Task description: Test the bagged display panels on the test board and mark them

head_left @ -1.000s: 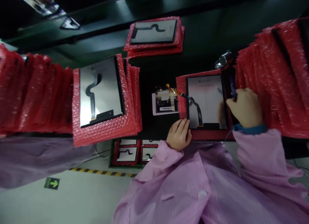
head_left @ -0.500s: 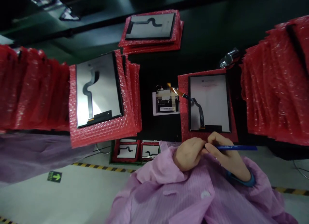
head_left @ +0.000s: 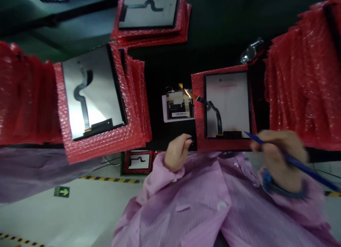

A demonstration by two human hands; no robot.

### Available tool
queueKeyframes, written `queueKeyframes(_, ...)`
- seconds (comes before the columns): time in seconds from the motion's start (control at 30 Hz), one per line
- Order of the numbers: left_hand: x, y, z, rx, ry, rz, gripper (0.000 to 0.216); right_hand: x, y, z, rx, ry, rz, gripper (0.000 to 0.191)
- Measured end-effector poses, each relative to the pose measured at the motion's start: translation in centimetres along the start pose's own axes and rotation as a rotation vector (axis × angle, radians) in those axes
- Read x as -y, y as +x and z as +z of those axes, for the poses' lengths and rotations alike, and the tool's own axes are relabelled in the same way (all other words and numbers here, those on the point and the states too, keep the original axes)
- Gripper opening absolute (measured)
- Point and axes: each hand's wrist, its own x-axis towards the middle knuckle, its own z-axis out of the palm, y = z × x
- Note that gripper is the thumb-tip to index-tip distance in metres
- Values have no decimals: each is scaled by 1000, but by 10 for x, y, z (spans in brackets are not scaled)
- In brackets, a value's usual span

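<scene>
A display panel (head_left: 229,98) with a black flex cable (head_left: 217,119) lies on a red bubble-wrap sheet (head_left: 198,133) on the dark bench. My right hand (head_left: 279,154), blurred by motion, is closed on a blue pen (head_left: 301,165) whose tip points at the panel's near right corner. My left hand (head_left: 177,153) is curled at the bench edge, left of the sheet. It pinches a small blue piece (head_left: 190,138) that looks like the pen's cap. A small circuit board (head_left: 179,106) on white paper sits left of the panel, joined to it by an orange strip.
Red bubble-wrap stacks stand at the left (head_left: 23,98) and right (head_left: 303,87). Another panel (head_left: 90,91) lies on a pile at the left, and one more (head_left: 150,9) at the back. A metal fitting (head_left: 252,50) sits behind. Below the bench is a crate of panels (head_left: 138,161). Purple fabric (head_left: 39,172) is at lower left.
My hands met at the pen below the panel, then parted. The right one swung right with the pen, and the left one moved left with the small blue piece.
</scene>
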Motion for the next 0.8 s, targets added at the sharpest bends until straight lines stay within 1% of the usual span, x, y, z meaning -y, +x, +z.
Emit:
queueKeyframes(0.07, 7, 6, 21, -60, 67, 85, 44, -17, 9, 21, -49, -20, -54, 13)
queueKeyframes(0.1, 9, 8, 31, -93, 104, 112, 43, -26, 12, 32, -68, -20, -58, 12)
queueKeyframes(0.17, 13, 11, 46, -169, 184, 151, 41, -42, 15, 48, -112, -10, -19, 13)
queueKeyframes(0.2, 14, 11, 49, -206, 226, 172, 40, -48, 16, 53, -141, -17, 5, 16)
queueKeyframes(0.27, 15, 11, 52, -258, 303, 228, 36, -55, 14, 58, -174, -61, 27, 24)
queueKeyframes(0.37, 13, 10, 50, -276, 369, 290, 33, -55, 12, 59, -178, -132, 4, 33)
queueKeyframes(0.57, 11, 11, 55, -325, 464, 318, 35, -50, 15, 59, -152, -206, -57, 34)
queueKeyframes(0.67, 11, 11, 56, -346, 458, 328, 32, -51, 16, 60, -155, -233, -83, 34)
queueKeyframes(0.73, 11, 10, 56, -338, 456, 324, 30, -51, 15, 62, -156, -220, -61, 35)
queueKeyframes(0.8, 11, 10, 55, -323, 468, 309, 32, -50, 10, 62, -184, -157, -5, 36)
